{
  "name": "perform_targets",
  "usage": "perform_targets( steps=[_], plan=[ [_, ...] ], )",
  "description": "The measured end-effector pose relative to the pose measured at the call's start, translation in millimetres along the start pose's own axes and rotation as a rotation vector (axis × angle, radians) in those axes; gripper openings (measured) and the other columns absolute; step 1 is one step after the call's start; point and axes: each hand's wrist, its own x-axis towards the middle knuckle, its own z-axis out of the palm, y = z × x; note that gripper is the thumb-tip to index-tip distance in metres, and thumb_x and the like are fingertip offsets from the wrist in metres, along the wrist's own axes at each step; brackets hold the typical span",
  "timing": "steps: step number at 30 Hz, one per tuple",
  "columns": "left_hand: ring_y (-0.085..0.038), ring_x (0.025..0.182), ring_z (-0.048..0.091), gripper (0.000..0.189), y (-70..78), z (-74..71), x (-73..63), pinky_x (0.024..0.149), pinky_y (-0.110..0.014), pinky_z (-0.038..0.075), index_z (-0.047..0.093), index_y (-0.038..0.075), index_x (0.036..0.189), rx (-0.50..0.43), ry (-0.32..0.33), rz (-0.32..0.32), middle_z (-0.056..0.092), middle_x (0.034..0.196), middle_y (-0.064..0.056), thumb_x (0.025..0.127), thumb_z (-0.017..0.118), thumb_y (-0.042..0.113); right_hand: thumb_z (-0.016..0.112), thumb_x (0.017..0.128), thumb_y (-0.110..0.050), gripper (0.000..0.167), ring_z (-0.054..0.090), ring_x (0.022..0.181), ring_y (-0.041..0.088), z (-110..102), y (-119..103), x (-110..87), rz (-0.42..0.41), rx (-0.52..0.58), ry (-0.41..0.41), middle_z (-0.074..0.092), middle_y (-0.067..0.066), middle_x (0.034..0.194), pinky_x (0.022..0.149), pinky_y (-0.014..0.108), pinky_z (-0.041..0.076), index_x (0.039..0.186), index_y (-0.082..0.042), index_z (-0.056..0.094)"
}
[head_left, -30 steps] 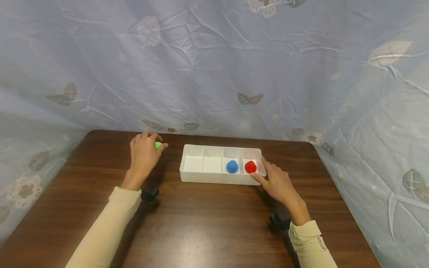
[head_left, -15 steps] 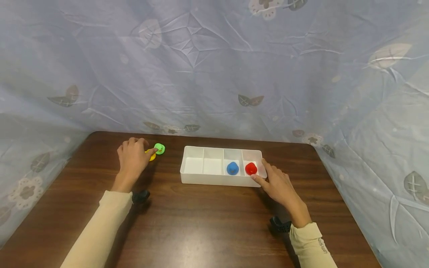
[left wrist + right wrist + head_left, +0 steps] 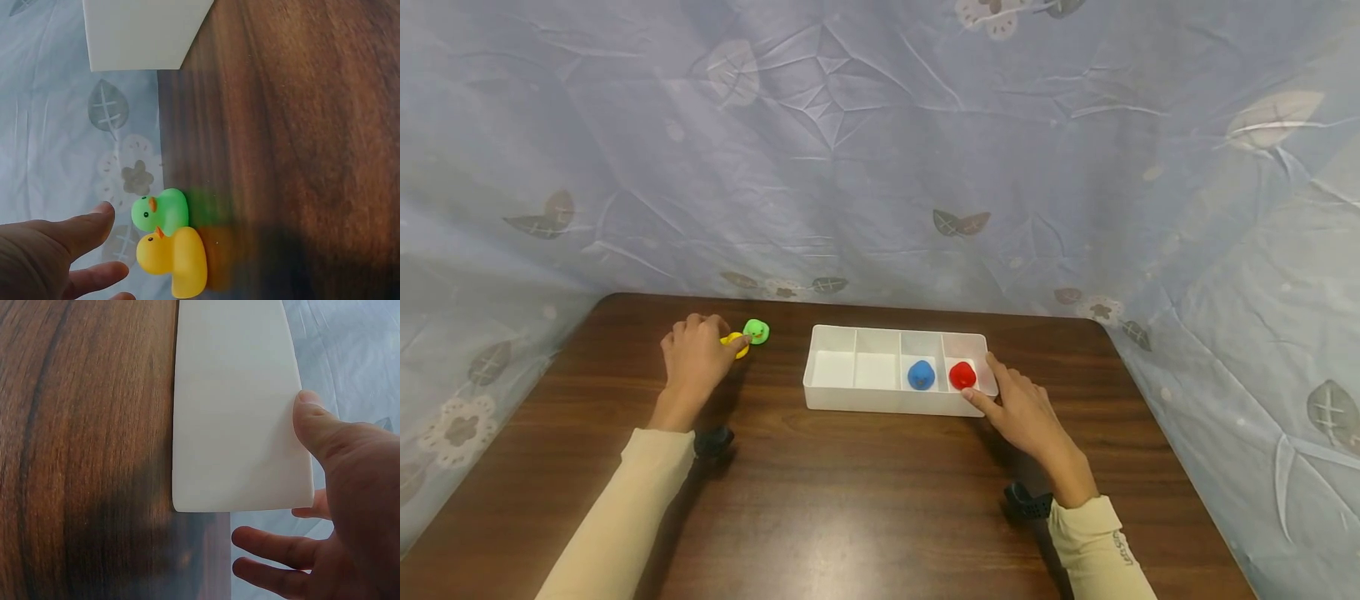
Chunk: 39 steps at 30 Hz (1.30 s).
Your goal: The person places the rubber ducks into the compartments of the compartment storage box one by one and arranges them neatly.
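My left hand [image 3: 694, 354] hovers at a yellow rubber duck [image 3: 187, 262], thumb and fingers spread. In the left wrist view a gap shows between its fingertips [image 3: 105, 209] and the duck. Right beside the yellow one stands a green rubber duck [image 3: 756, 332]. At the right end of a white four-part tray [image 3: 865, 400], my right hand [image 3: 1022, 412] holds the corner, thumb on the front rim and a finger along the end wall. A blue duck [image 3: 921, 375] sits in the third compartment from the left, a red duck [image 3: 962, 375] in the rightmost.
All of it stands on a dark brown wooden table [image 3: 820, 492]. A patterned pale cloth [image 3: 865, 167] hangs behind the table's far edge and along both sides. Dark bands [image 3: 1028, 502] sit at both wrists.
My left hand has moved left from over the green duck to the yellow duck; both ducks show more plainly. The right hand and the tray stay where they were.
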Motion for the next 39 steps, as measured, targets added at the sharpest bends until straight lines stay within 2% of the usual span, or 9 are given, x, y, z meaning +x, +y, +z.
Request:
perform_targets(
  steps=[6,14,23,39],
  plan=[
    [-0.059,0.123,0.052,0.054,-3.3,5.2,1.6,0.107,-0.076,0.039,0.07,-0.005,0.124,-0.003,-0.023,-0.029,0.062,0.127,-0.033,0.1,0.073,0.044,0.059,0.106,-0.057,0.087,0.053,0.141,0.056,1,2,0.4,-0.001,-0.007,0.005,0.053,0.035,0.155,0.111,0.077,0.039,0.165,0.001,0.031],
    [-0.058,0.122,0.053,0.054,-10.6,12.7,1.0,0.107,-0.077,0.039,0.067,-0.006,0.124,-0.012,-0.023,-0.034,0.063,0.125,-0.033,0.1,0.075,0.042,0.058,0.105,-0.058,0.089,0.051,0.142,0.056,0,2,0.8,0.01,-0.004,-0.007,0.051,0.035,0.157,0.115,0.078,0.037,0.166,0.001,0.03],
    [-0.057,0.122,0.053,0.056,-11.4,21.0,1.7,0.107,-0.077,0.038,0.064,-0.005,0.128,-0.028,-0.032,-0.054,0.064,0.127,-0.031,0.099,0.075,0.042,0.058,0.106,-0.058,0.089,0.052,0.141,0.056,1,2,0.7,0.007,-0.004,-0.005,0.051,0.035,0.156,0.114,0.077,0.037,0.166,0.001,0.03],
    [-0.056,0.121,0.054,0.053,-12.6,32.5,7.3,0.107,-0.076,0.036,0.058,-0.003,0.121,-0.05,-0.025,-0.102,0.065,0.119,-0.029,0.1,0.074,0.043,0.057,0.106,-0.058,0.089,0.052,0.141,0.056,0,1,0.3,0.013,-0.001,-0.009,0.051,0.035,0.156,0.115,0.078,0.036,0.166,0.002,0.029]
  ],
)
